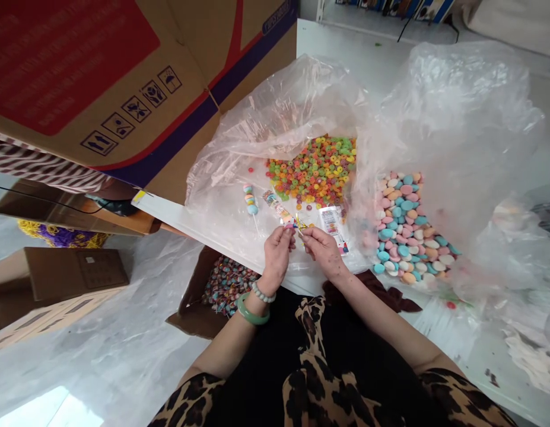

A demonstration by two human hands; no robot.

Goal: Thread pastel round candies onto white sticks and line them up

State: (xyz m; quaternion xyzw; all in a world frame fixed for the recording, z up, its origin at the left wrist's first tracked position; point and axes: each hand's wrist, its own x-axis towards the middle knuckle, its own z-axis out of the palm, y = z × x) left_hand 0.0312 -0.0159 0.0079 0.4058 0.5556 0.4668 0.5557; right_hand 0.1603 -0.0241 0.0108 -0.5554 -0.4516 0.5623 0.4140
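While fingertips hide part of it, a small shiny wrapper [296, 224] sits between both hands, over the near side of the surface [172, 216]. It looks light, flimsy and slippery, probably best pinched by its edges. The left hand's [278, 248] grip pinches one end, the right hand's [323, 248] the other. Candy rings [321, 169] lie beyond.

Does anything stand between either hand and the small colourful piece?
Nothing visible: the left hand and right hand both have their fingertips on the small colourful piece. The white packet lies by the right hand, not in between.
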